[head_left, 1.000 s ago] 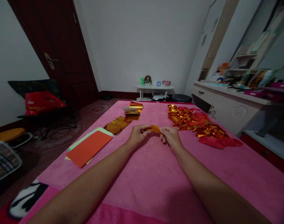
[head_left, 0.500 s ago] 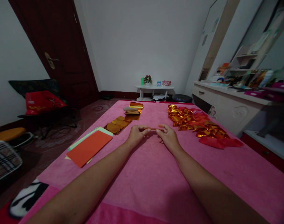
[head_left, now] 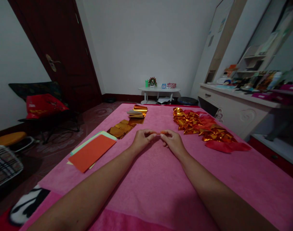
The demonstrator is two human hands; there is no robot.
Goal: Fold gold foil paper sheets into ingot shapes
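Note:
Over the middle of the pink cloth, a thin orange-red strip (head_left: 158,133), perhaps folded paper, spans the small gap between my two hands. My left hand (head_left: 141,140) pinches its left end between thumb and fingers. The right end sits in the pinch of my right hand (head_left: 173,141). Most of the strip is hidden behind the fingers. Left of my left hand lie flat gold foil sheets (head_left: 121,129) and a stack of coloured paper with an orange sheet (head_left: 93,152) on top. Crumpled gold foil (head_left: 187,120) and red pieces (head_left: 227,147) lie to the right.
The pink cloth (head_left: 151,179) covers the surface in front of me. At its far edge is a shiny gold roll (head_left: 140,109). Beyond stands a small white table (head_left: 159,89). A white dresser (head_left: 235,109) is on the right, a chair with a red bag (head_left: 44,106) on the left.
My right hand has shifted very slightly left, and its raised forefinger has come down onto the strip. The left hand and the materials around have stayed put.

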